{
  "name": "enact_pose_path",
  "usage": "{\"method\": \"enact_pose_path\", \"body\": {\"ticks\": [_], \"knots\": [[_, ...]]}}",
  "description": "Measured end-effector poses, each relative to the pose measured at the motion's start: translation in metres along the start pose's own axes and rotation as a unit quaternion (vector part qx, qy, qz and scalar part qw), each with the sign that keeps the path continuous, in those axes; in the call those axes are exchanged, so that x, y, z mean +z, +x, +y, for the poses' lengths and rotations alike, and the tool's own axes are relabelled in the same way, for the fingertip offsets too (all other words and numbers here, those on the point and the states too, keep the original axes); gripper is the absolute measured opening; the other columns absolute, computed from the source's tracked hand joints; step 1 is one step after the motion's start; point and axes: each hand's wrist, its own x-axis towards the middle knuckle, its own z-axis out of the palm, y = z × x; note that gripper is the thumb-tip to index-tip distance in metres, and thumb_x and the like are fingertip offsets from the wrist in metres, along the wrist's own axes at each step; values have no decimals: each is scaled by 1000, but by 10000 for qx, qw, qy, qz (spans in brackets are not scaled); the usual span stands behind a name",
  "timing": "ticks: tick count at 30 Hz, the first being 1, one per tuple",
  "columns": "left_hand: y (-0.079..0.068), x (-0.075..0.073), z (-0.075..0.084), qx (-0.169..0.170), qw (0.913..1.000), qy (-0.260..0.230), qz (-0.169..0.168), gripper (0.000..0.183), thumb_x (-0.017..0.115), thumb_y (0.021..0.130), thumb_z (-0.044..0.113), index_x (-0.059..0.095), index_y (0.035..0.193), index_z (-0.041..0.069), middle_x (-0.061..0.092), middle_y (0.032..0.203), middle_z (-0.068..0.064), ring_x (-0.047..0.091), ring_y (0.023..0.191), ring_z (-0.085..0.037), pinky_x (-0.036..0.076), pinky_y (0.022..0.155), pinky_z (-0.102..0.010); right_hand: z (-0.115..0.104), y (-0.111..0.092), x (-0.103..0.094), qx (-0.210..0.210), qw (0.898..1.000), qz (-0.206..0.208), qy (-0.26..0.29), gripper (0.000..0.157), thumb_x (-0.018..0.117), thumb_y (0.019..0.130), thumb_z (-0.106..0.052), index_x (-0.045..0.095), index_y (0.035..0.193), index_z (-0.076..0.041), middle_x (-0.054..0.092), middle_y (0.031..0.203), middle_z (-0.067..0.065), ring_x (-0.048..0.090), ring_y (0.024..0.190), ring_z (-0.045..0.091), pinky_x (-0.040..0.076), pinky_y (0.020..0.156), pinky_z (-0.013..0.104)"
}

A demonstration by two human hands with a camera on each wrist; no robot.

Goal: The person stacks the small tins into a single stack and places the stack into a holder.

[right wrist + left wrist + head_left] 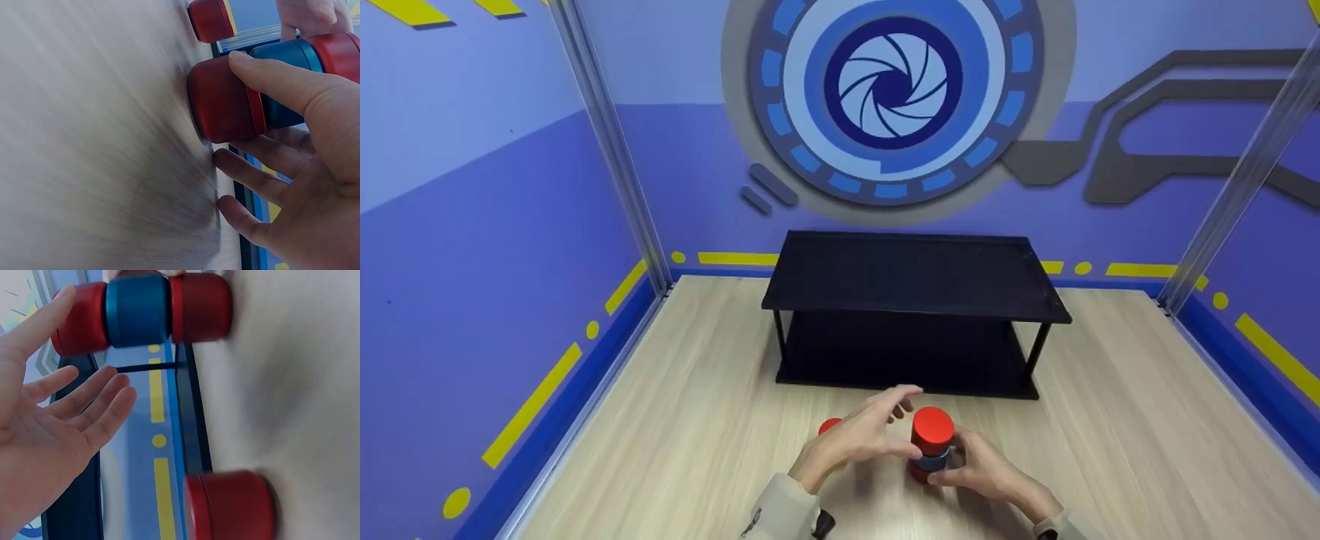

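Observation:
Three small round metal tins stand stacked upright on the wooden table: a lower red tin (pixel 222 101), a blue tin (pixel 139 310) in the middle and an upper red tin (pixel 933 426). My right hand (pixel 988 466) grips the lower red tin between thumb and fingers, its last two fingers spread loosely. On the other side, my left hand (pixel 868 430) lies beside the stack with its fingers relaxed; its thumb touches the upper red tin in the left wrist view. Another red tin (pixel 233 506) stands apart, partly hidden behind my left hand in the head view.
A black two-tier shelf (pixel 907 271) stands on the table (pixel 712 420) just beyond my hands, near the back wall. Purple-blue panels (pixel 495 247) with metal corner posts (pixel 611 150) enclose the left, back and right sides.

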Motion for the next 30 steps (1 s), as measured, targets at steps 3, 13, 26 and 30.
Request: {"method": "enact_pose_path", "body": {"ticks": [3,13,26,30], "knots": [[-6,-4,-6,-144,9997,80,158,78,80,77,38,39,144,27,57,125,2,54,114,-11,48,96,-32,0,0,0,101,9999,41,-75,59,82,74,-33,59,121,-7,68,115,6,62,111,23,48,94,35],[-31,-21,-38,-894,9919,570,701,59,70,86,41,51,135,15,57,128,-8,51,122,-27,46,99,-47,-1,-1,1,252,9995,92,-149,57,82,73,-34,59,118,-7,69,114,7,63,109,27,48,93,37],[-54,-33,-67,-1221,9922,69,248,68,78,78,31,50,135,9,56,126,-12,54,115,-27,48,94,-42,-2,1,1,140,9998,-13,153,61,83,74,-28,57,122,-2,68,117,13,62,112,34,49,95,51],[-56,-36,-70,-1226,9924,-9,84,69,80,76,25,50,135,8,58,123,-9,56,110,-24,50,92,-38,-3,1,1,158,9997,-3,164,62,83,73,-27,56,123,-2,67,118,13,61,113,34,48,96,50]]}}
